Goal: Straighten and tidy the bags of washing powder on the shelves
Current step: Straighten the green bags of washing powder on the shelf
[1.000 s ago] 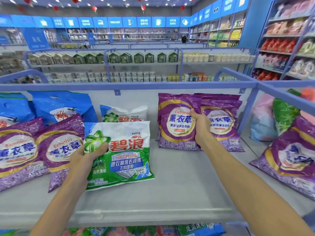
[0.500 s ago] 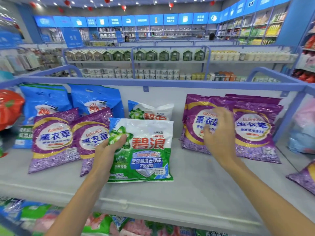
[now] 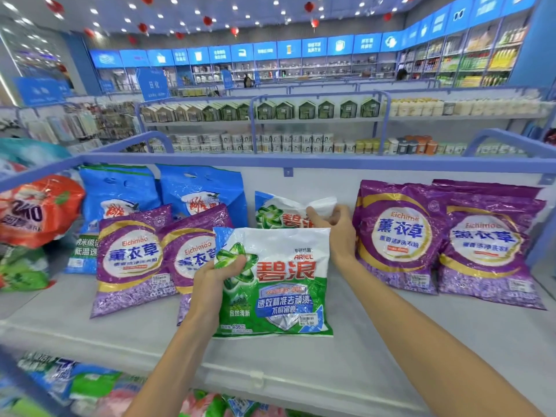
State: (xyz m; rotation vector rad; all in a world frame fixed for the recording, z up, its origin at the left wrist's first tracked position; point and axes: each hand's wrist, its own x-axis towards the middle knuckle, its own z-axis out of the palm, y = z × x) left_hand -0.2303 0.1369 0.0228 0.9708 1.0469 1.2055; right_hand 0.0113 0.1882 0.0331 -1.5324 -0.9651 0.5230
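Shelf-tidying: left hand (image 3: 215, 281) grips front green bag (image 3: 282, 284); right hand (image 3: 338, 236) apparently pinches rear bag (image 3: 270, 215) by its top; pull upright, squarely.

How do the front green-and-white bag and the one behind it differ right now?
The front green-and-white bag shows its whole face; the rear green-and-white bag is mostly hidden behind it. The front bag's top edge lies straight, the rear bag's is crumpled. The left hand grips the front bag's left side; the right hand pinches the rear bag's top. Both carry the same green star and red characters.
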